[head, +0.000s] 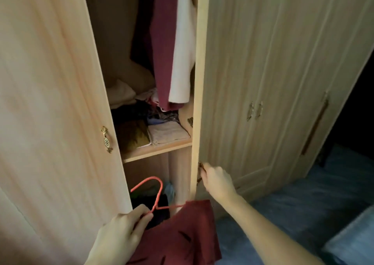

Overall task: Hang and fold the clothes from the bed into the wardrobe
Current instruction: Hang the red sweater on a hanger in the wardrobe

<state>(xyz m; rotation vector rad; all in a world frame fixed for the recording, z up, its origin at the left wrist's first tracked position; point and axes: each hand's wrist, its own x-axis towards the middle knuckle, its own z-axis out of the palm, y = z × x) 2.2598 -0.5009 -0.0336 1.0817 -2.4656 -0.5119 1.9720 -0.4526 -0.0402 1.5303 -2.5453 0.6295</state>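
We are holding the red hanger (155, 194) with the dark red garment (182, 236) in our left hand (123, 230) below the wardrobe (157, 149) shelf, while our right hand (216, 180) is gripping the door handle (201, 168), so next we probably must lift it to the rail.

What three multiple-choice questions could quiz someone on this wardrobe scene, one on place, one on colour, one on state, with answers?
1. Where does the folded white cloth lie?
A. on the wardrobe shelf
B. on the bed
C. on the floor

2. What colour is the hanger?
A. blue
B. coral red
C. black

3. What is the right hand doing?
A. hanging idle
B. carrying a pillow
C. gripping the door handle

Answers: A, it sits on the shelf board; B, its wire is coral red in the left hand; C, fingers curl at the right door's edge.
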